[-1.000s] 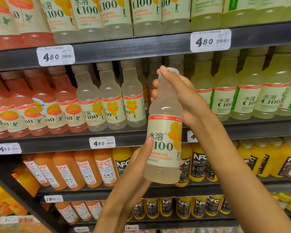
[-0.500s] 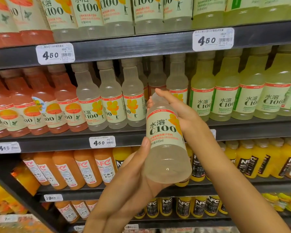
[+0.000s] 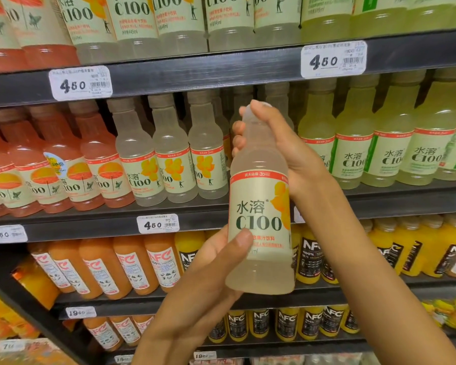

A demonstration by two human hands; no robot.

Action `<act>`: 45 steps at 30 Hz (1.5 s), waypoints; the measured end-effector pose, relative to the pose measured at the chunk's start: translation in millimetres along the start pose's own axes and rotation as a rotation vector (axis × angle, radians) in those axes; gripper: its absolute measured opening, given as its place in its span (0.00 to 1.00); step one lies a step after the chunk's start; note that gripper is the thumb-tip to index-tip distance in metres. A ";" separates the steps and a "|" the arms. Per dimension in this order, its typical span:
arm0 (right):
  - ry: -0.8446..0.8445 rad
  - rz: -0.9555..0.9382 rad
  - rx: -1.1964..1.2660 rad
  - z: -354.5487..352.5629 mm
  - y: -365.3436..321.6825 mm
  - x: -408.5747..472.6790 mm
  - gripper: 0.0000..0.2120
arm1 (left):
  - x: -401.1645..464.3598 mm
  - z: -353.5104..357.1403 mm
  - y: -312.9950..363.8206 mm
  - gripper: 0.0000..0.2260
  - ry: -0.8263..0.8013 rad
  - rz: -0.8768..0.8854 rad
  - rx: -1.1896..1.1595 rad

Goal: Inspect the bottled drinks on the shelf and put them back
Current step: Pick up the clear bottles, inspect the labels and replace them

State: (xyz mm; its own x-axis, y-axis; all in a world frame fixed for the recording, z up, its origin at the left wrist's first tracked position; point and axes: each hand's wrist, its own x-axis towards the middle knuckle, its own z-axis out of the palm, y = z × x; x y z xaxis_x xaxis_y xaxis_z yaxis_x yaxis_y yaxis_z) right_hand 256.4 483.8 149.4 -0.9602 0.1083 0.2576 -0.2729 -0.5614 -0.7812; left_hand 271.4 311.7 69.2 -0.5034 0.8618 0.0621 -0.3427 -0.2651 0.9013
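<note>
A shopper's right hand (image 3: pixel 282 151) wraps the neck and cap of a pale C100 lemon drink bottle (image 3: pixel 259 206) while the left hand (image 3: pixel 216 270) cradles its base, thumb pressed on the label. Tilted back half a second ago, the bottle now stands upright again, label to the camera, so the inspection looks nearly done and its return due. It hangs in front of the dark middle shelf (image 3: pixel 195 209); matching bottles (image 3: pixel 171 159) stand at 9 o'clock, green-label C100 bottles (image 3: pixel 390 151) at 3 o'clock, NFC juice bottles (image 3: pixel 132 264) below.

white price tags (image 3: pixel 81 83), dark shelf edge (image 3: pixel 208 72)
</note>
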 end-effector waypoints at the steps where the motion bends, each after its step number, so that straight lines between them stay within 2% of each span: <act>1: -0.026 -0.032 -0.003 1.6 -1.5 -0.8 0.06 | -0.1 -1.1 -0.6 0.28 -0.020 0.015 0.035; 4: -0.074 -0.115 -0.078 4.1 -2.7 -4.5 0.07 | 2.8 2.0 0.9 0.25 -0.013 0.027 0.106; 8: 0.000 -0.144 -0.388 7.3 -9.3 -6.6 0.12 | 6.6 1.2 -1.6 0.33 0.009 0.068 0.145; 10: 0.036 -0.114 -0.486 7.9 -11.9 -8.8 0.15 | 8.2 0.7 -3.8 0.34 0.021 0.081 0.175; 12: 0.057 -0.120 -0.460 8.3 -11.9 -12.0 0.15 | 11.4 0.7 -7.0 0.32 0.033 0.112 0.242; 15: 0.031 -0.200 -0.377 10.0 -10.6 -17.8 0.13 | 16.2 -2.4 -10.7 0.35 0.010 0.139 0.340; 20: 0.000 -0.332 -0.405 12.7 -7.3 -27.2 0.14 | 21.9 -13.1 -6.8 0.27 0.046 0.180 0.597; 26: -0.122 -0.461 -0.632 14.5 -1.2 -36.9 0.13 | 39.1 -27.7 -9.4 0.32 0.136 0.324 0.745; 31: -0.287 -0.453 -0.754 15.5 3.1 -47.7 0.10 | 51.6 -48.9 -12.6 0.35 0.294 0.440 0.818; 37: -0.445 -0.493 -0.864 19.2 9.6 -52.9 0.10 | 61.6 -57.5 -11.9 0.34 0.296 0.550 0.876; 41: -0.434 -0.509 -0.841 19.0 9.7 -52.3 0.11 | 57.1 -60.5 -12.5 0.34 0.237 0.471 0.886; 45: -0.377 -0.452 -0.682 14.9 7.0 -42.4 0.12 | 43.9 -57.8 -9.0 0.30 0.111 0.344 0.865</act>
State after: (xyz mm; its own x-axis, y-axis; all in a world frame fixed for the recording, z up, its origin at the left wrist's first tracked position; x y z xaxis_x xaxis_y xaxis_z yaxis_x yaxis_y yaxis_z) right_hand 296.1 463.0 141.5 -0.7016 -0.1434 0.6980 -0.7116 0.0909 -0.6967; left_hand 206.6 326.9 39.1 -0.5553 0.7381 0.3832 0.5256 -0.0456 0.8495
